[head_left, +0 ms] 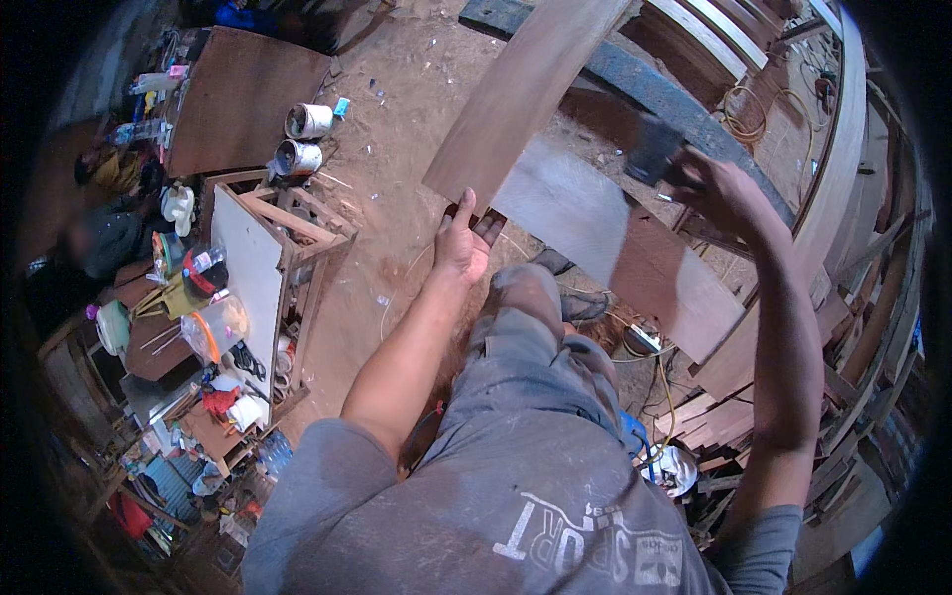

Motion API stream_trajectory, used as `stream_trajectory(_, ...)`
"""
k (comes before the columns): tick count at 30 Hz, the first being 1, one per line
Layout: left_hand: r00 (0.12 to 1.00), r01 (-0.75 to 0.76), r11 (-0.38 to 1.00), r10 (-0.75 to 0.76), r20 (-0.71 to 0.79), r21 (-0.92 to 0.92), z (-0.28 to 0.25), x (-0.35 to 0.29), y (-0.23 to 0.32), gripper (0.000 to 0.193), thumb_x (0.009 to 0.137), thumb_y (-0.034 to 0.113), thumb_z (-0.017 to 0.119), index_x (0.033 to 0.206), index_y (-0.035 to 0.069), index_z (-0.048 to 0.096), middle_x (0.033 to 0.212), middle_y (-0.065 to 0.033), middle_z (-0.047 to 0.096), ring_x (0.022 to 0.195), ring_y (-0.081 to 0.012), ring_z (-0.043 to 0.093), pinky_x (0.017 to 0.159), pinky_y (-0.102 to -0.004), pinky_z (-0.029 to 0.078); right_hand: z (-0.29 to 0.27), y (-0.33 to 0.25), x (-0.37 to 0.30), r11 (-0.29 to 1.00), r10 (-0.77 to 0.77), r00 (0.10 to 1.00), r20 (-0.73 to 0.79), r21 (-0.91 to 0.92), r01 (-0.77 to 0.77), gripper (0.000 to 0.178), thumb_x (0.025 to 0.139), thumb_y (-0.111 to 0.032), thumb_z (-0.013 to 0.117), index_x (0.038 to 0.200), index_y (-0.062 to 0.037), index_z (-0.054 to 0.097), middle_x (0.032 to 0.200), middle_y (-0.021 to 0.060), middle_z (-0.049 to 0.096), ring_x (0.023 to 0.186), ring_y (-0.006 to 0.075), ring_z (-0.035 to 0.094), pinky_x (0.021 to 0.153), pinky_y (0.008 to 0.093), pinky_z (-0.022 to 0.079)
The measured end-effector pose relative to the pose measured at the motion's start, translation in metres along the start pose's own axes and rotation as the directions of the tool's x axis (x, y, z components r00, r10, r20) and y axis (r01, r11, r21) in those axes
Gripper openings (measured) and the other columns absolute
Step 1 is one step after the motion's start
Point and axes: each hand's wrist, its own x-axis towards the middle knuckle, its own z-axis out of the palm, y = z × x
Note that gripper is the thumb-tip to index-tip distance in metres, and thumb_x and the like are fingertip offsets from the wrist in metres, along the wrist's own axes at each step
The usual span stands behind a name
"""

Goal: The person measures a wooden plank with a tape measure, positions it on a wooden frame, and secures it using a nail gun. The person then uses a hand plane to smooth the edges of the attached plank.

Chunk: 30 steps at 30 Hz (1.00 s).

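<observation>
My left hand (464, 243) grips the near end of a long brown wooden board (526, 104), thumb on top and fingers beneath. That board slants away toward the top of the view. My right hand (722, 196) is closed around a dark, block-shaped tool (654, 149), whose exact kind I cannot make out. The tool is just above the far edge of a second, paler board (570, 198), and I cannot tell whether they touch. A reddish-brown darker patch crosses the paler board's right half.
Beyond the boards runs a dark, worn beam (650, 89). To the left stand two paint-spattered buckets (309, 121) and a wooden frame with a white panel (243, 283), beside cluttered bags and tools. Long planks (828, 188) line the right; a white power strip (645, 338) lies near my feet.
</observation>
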Motion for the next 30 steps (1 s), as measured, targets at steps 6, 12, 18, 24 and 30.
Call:
stream_trajectory(6,1.000,-0.016,1.000,0.016,-0.025,-0.001,0.004,-0.001,0.006,0.057,0.099,0.033,0.081,0.141,0.010,0.052,0.135,-0.0094,0.062,0.119,-0.0256,0.066,0.104,-0.0421,0.058,0.019,-0.045,0.057,0.987,-0.146,0.969,-0.200,0.036,0.156,0.044,0.098,-0.037,0.077,0.131,-0.0103,0.063,0.115,0.0205,0.077,0.108,0.0447,0.073,0.089,0.0537,0.058)
stream_trajectory(12,0.996,0.067,0.997,-0.066,0.056,-0.026,-0.002,-0.003,0.015,0.055,0.099,0.027,0.081,0.142,0.009,0.053,0.133,-0.0099,0.064,0.118,-0.0257,0.067,0.104,-0.0440,0.059,0.064,-0.096,-0.011,0.997,-0.063,0.958,-0.281,0.033,0.075,0.032,0.102,-0.033,0.068,0.123,-0.0104,0.059,0.098,0.0268,0.075,0.094,0.0484,0.074,0.079,0.0593,0.058)
stream_trajectory(18,0.964,0.149,0.983,-0.168,0.207,0.105,-0.007,0.020,0.035,0.050,0.098,0.018,0.081,0.141,0.007,0.058,0.132,-0.0096,0.066,0.119,-0.0259,0.067,0.105,-0.0460,0.060,0.166,-0.143,-0.052,0.979,-0.130,0.990,0.059,0.168,0.119,0.029,0.105,-0.025,0.058,0.125,-0.0070,0.048,0.103,0.0276,0.073,0.096,0.0477,0.073,0.079,0.0575,0.057)
stream_trajectory(24,0.967,0.093,0.988,-0.118,0.224,0.120,-0.015,0.024,0.033,0.050,0.098,0.017,0.080,0.142,0.006,0.059,0.133,-0.0092,0.068,0.120,-0.0257,0.067,0.105,-0.0465,0.058,0.203,-0.172,-0.037,0.980,-0.150,0.984,-0.094,0.121,0.160,0.031,0.100,-0.020,0.067,0.123,-0.0055,0.052,0.107,0.0223,0.069,0.100,0.0458,0.071,0.083,0.0557,0.058)
stream_trajectory(30,0.964,0.083,0.987,-0.114,0.240,0.138,-0.019,0.030,0.029,0.050,0.098,0.019,0.082,0.141,0.005,0.060,0.129,-0.0096,0.071,0.118,-0.0258,0.070,0.104,-0.0441,0.058,0.193,-0.183,-0.038,0.983,-0.060,0.997,-0.039,0.174,0.066,0.035,0.100,-0.020,0.069,0.125,-0.0047,0.051,0.108,0.0250,0.068,0.101,0.0473,0.070,0.085,0.0572,0.057)
